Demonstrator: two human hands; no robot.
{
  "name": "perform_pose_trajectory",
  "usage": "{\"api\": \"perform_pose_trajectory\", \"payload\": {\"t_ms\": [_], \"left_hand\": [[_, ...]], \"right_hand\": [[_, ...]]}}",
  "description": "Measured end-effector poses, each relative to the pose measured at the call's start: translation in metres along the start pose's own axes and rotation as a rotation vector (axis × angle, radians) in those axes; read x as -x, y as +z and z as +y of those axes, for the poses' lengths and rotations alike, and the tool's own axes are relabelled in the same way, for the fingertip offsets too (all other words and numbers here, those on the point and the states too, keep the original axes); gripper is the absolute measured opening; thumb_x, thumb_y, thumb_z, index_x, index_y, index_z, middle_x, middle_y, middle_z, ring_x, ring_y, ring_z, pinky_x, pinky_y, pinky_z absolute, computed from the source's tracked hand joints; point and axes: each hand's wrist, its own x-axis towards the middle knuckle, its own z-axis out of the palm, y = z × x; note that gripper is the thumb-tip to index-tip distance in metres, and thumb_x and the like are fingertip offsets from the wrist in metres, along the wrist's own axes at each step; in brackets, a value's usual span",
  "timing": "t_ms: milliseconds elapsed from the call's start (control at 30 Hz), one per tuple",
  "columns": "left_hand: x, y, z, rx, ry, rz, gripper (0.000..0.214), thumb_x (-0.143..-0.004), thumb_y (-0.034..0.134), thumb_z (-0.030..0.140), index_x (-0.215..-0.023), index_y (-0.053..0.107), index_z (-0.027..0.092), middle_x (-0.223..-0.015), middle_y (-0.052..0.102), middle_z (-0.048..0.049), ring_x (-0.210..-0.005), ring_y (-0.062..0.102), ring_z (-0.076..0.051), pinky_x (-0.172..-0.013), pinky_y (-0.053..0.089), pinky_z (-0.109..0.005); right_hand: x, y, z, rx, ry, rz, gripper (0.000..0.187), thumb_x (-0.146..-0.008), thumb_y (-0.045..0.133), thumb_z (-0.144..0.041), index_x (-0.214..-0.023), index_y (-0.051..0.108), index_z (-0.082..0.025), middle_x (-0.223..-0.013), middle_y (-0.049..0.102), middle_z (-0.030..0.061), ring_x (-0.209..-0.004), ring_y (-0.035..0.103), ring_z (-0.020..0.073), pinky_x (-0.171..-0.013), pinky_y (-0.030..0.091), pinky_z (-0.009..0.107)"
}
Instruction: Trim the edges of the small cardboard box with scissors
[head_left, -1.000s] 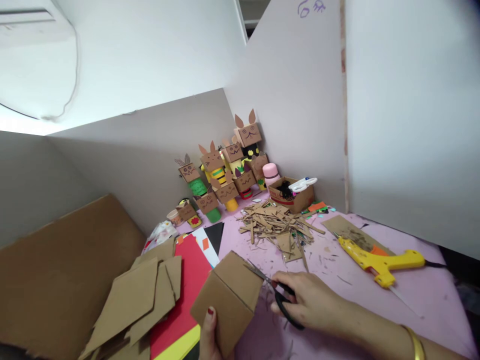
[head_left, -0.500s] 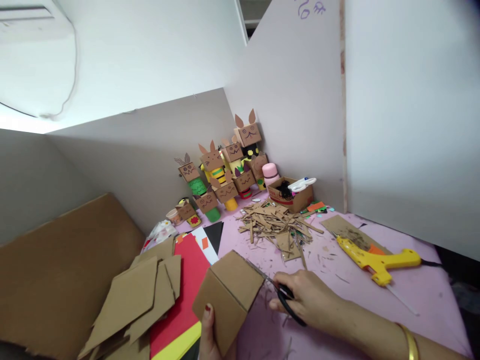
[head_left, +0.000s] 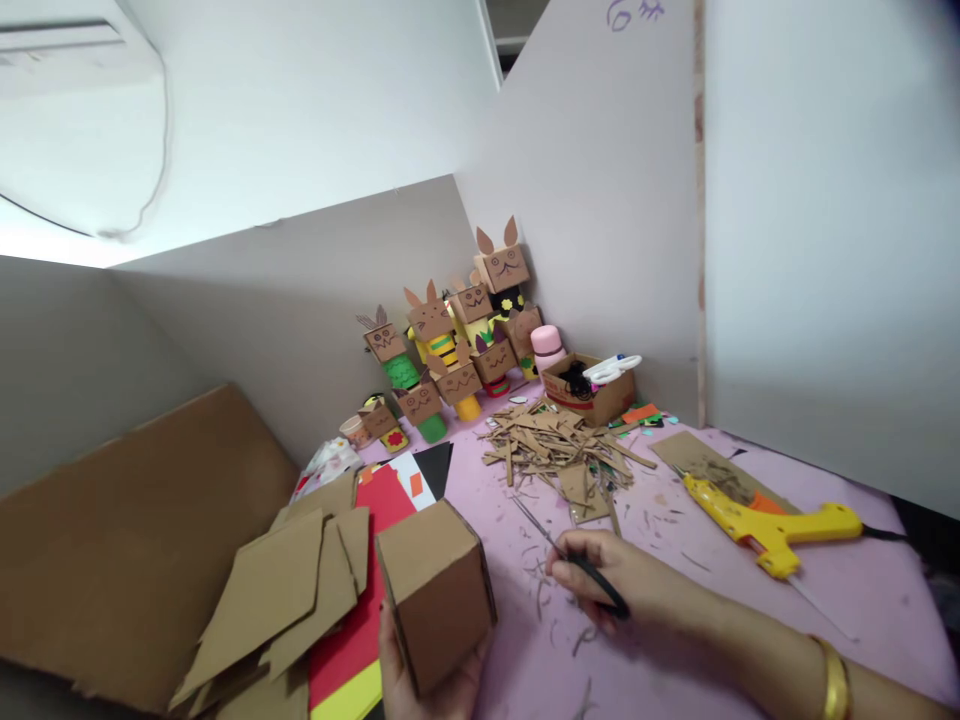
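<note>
A plain brown cardboard box (head_left: 439, 575) rests in my left hand (head_left: 401, 665), which grips it from below with the thumb on its left side and fingers under the right. Black-handled scissors (head_left: 592, 580) are held in my right hand (head_left: 611, 580), to the right of the box and apart from it. Their blades point up and left over the pink tabletop, towards a heap of cardboard strips (head_left: 551, 440). The fingers of my right hand wrap round the handles. Small cardboard trimmings lie on the table below the scissors.
Flat cardboard pieces (head_left: 262, 585) lie at left on red paper (head_left: 337, 630). A yellow glue gun (head_left: 780, 525) lies at right on a cardboard scrap. Box-headed cardboard animal figures (head_left: 457, 380), a pink bottle (head_left: 547, 345) and a small carton (head_left: 592, 405) stand at the back.
The scissors have come away from the box's edge, and my right hand has turned slightly. My left hand has turned the box, so different faces show.
</note>
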Motion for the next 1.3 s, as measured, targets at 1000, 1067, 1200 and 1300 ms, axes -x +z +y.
{"api": "perform_pose_trajectory", "payload": {"t_ms": [1000,1067,1200,1300], "left_hand": [[0.016,-0.002,-0.01,-0.193,-0.391,0.16,0.056,-0.071,0.07,0.043,-0.122,0.06,0.023,-0.075,0.078,-0.0083,-0.091,0.07,-0.034,-0.09,0.049,-0.051],[0.018,0.003,-0.007,-0.189,-0.379,0.135,0.052,-0.072,0.069,0.043,-0.12,0.062,0.023,-0.076,0.078,-0.0083,-0.085,0.071,-0.033,-0.089,0.05,-0.05],[0.018,0.01,-0.008,-0.128,-0.277,0.139,0.061,-0.072,0.067,0.046,-0.127,0.056,0.023,-0.08,0.078,-0.0063,-0.072,0.072,-0.027,-0.083,0.054,-0.042],[0.014,0.01,-0.012,-0.169,-0.111,0.219,0.06,-0.072,0.068,0.041,-0.129,0.054,0.025,-0.074,0.078,-0.0021,-0.074,0.072,-0.025,-0.082,0.055,-0.038]], "right_hand": [[-0.011,0.004,0.007,-0.17,-0.046,0.21,0.053,-0.072,0.054,-0.074,-0.079,0.044,-0.022,-0.053,0.051,-0.0074,-0.039,0.042,0.008,-0.037,0.024,0.018],[-0.013,0.002,0.01,-0.122,-0.038,0.216,0.052,-0.072,0.054,-0.073,-0.081,0.043,-0.023,-0.051,0.051,-0.0077,-0.037,0.042,0.0087,-0.036,0.025,0.018],[-0.013,0.002,0.015,0.02,-0.097,0.213,0.045,-0.072,0.064,-0.061,-0.087,0.049,-0.021,-0.054,0.043,-0.0095,-0.046,0.041,0.0096,-0.042,0.03,0.02],[-0.011,0.0,0.018,0.154,-0.144,0.232,0.041,-0.07,0.072,-0.046,-0.093,0.051,-0.02,-0.06,0.039,-0.0095,-0.055,0.039,0.0103,-0.048,0.029,0.02]]}}
